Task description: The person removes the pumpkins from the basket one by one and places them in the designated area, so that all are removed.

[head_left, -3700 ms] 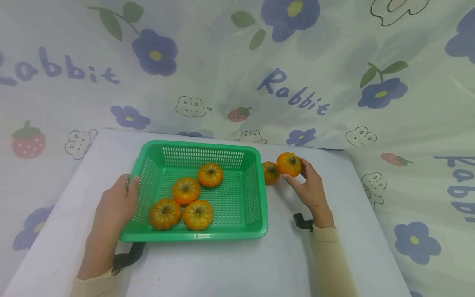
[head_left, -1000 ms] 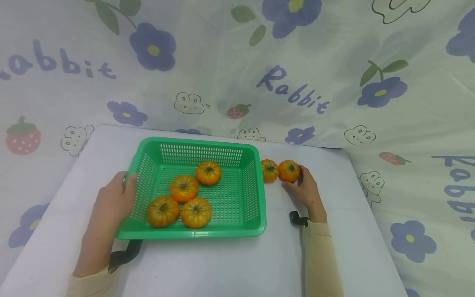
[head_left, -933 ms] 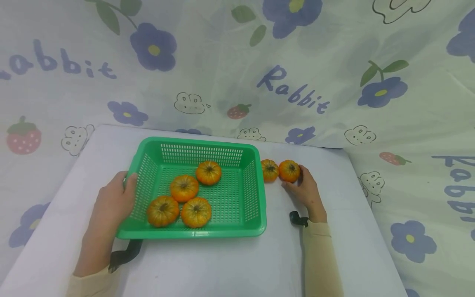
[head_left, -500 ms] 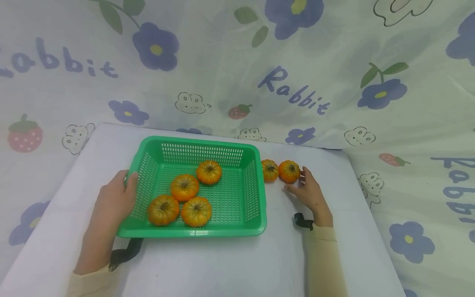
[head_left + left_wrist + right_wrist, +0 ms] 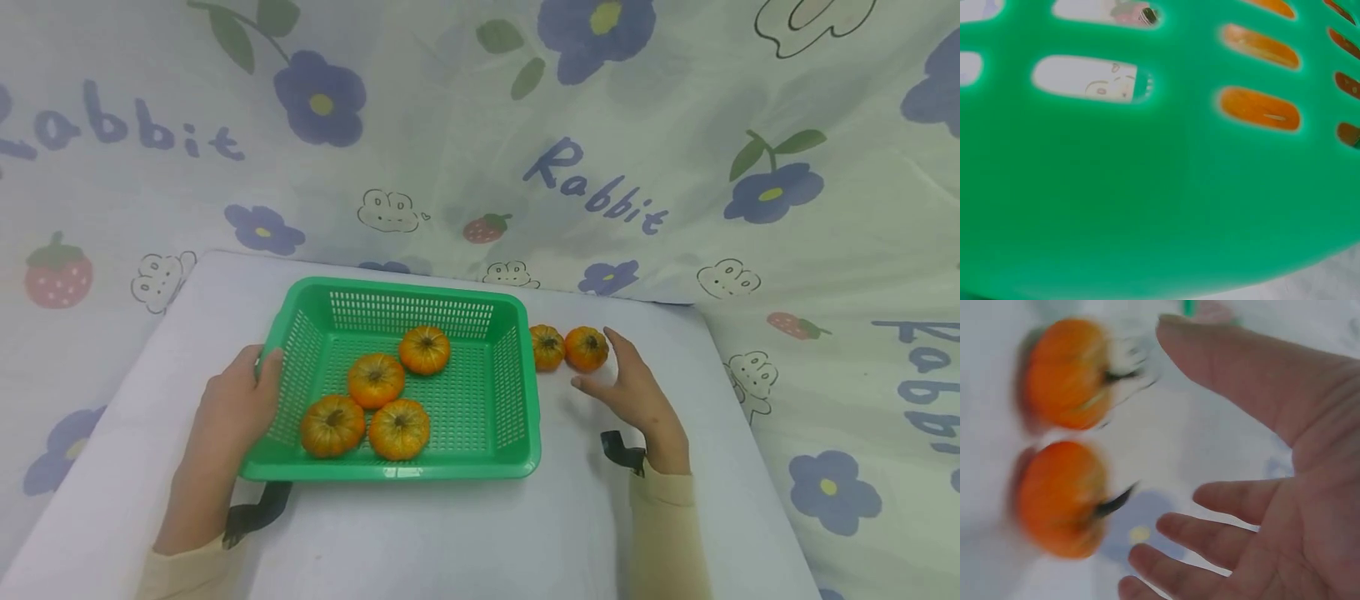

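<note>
My left hand grips the left rim of a green plastic basket, thumb over the top and fingers hidden outside. Inside lie several small orange pumpkins, toward the basket's left and middle. Just right of the basket, two more pumpkins stand side by side on the table: one close to its wall, the other nearest my right hand. That hand holds nothing; its thumb and fingers are spread apart. In the right wrist view both pumpkins sit beyond the fingertips, stems showing.
A white cloth covers the table. Behind it hangs a curtain printed with flowers, rabbits and strawberries. Black wrist mounts stick out from both wrists. Basket wall fills most of the left wrist view.
My right hand has set its pumpkin down beside the other one, let go and drawn back to the right, fingers spreading. My left hand keeps its grip on the basket.
</note>
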`<state>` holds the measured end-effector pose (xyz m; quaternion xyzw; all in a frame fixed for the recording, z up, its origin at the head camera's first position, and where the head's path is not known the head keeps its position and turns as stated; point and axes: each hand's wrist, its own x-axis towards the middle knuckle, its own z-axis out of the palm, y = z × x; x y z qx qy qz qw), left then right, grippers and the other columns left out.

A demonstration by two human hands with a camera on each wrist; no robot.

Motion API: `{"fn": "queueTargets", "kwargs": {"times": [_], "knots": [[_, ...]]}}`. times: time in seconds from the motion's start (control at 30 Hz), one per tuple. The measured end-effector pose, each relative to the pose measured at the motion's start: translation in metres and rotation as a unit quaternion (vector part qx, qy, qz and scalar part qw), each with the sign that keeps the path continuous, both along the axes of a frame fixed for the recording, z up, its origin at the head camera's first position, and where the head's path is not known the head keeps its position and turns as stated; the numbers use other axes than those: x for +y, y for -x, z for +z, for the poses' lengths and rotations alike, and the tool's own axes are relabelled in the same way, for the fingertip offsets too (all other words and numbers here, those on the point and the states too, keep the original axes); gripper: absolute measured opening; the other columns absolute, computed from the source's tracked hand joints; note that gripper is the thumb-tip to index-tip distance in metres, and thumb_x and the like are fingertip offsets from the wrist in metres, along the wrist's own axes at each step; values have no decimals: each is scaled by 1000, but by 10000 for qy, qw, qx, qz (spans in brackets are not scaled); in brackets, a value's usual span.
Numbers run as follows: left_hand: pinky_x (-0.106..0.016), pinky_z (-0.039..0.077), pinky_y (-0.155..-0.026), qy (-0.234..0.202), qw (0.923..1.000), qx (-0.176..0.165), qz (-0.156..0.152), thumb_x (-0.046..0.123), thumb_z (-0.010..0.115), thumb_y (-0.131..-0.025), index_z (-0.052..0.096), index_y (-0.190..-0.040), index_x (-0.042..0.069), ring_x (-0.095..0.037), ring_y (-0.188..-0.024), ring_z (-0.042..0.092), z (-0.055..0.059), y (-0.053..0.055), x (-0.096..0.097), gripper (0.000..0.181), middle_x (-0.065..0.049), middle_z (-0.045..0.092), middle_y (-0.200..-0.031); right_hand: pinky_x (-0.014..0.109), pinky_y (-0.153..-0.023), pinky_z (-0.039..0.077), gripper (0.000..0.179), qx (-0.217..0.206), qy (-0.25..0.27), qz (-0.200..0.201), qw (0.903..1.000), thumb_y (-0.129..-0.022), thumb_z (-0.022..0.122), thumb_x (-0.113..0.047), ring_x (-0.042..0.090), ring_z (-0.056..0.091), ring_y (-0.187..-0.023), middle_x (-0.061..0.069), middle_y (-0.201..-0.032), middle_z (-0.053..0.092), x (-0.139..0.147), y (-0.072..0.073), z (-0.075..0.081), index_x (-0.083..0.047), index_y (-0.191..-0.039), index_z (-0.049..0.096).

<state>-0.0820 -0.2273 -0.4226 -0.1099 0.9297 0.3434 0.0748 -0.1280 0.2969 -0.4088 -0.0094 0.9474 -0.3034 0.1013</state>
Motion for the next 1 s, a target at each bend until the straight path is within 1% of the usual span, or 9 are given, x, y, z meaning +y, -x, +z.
{"fn": "queueTargets", "kwargs": {"times": [0.07, 0.3, 0.4, 0.47, 0.53, 0.67, 0.77, 0.87, 1.0], "knots": [[-65, 50, -78, -2, 10000, -38, 12, 53, 18, -112, 29, -156, -10, -54, -105, 60, 0, -1, 0, 78, -42, 52, -132, 68, -118, 25, 106, 144, 69, 248, 9996, -91, 81, -47, 45, 22, -154, 20, -171, 21, -6, -3, 11, -9, -167, 17], [-66, 50, -80, -39, 10000, 19, -2, 51, 19, -112, 31, -155, -10, -53, -105, 59, 1, -1, 2, 75, -40, 54, -131, 68, -117, 27, 107, 627, 205, 1117, 9915, -88, 85, -42, 40, 25, -155, 13, -171, 24, -31, -5, 55, -14, -168, 19], [-66, 50, -79, -22, 10000, 43, -4, 51, 19, -112, 32, -155, -10, -53, -104, 60, 1, -1, 2, 75, -40, 54, -130, 66, -117, 29, 107, 695, 318, 1477, 9861, -87, 86, -44, 35, 26, -155, 8, -171, 24, -44, -3, 69, -19, -168, 20], [-66, 50, -79, -14, 10000, 47, 1, 51, 19, -112, 31, -155, -10, -53, -104, 59, 1, 0, 2, 75, -41, 54, -130, 63, -117, 32, 105, 637, 373, 1784, 9812, -87, 87, -43, 32, 29, -154, 6, -170, 27, -55, -2, 76, -20, -167, 23], [-65, 50, -79, -16, 10000, 41, 10, 51, 19, -112, 31, -155, -10, -53, -104, 60, 0, 0, 2, 76, -40, 54, -130, 60, -117, 34, 104, 522, 439, 2106, 9752, -86, 89, -38, 30, 32, -152, 4, -168, 31, -66, 1, 82, -20, -166, 26], [-64, 51, -77, -28, 10000, -15, 32, 52, 18, -112, 30, -156, -10, -52, -103, 60, 1, 0, 2, 77, -41, 53, -131, 51, -118, 36, 103, 314, 281, 2606, 9645, -84, 91, -33, 24, 35, -151, 1, -167, 34, -91, 9, 89, -17, -165, 29], [-64, 51, -78, -34, 10000, -67, 45, 53, 18, -112, 29, -157, -10, -54, -105, 59, 2, 0, 1, 78, -42, 52, -133, 47, -120, 34, 104, 242, 94, 2926, 9559, -85, 90, -36, 21, 34, -151, -1, -167, 33, -112, 19, 91, -15, -166, 29], [-69, 49, -83, -41, 9999, -111, 43, 54, 16, -112, 27, -157, -10, -58, -112, 56, 3, 1, 1, 79, -44, 48, -138, 45, -121, 31, 104, 169, 18, 3332, 9427, -85, 90, -37, 21, 32, -152, 0, -167, 34, -131, 32, 90, -15, -166, 28], [-70, 48, -84, -66, 9999, -110, 27, 54, 16, -112, 27, -157, -10, -58, -113, 55, 2, 1, 1, 79, -43, 48, -138, 44, -122, 30, 109, -119, -27, 3690, 9293, -83, 90, -45, 20, 31, -152, -2, -168, 32, -155, 48, 89, -18, -167, 25]]}}
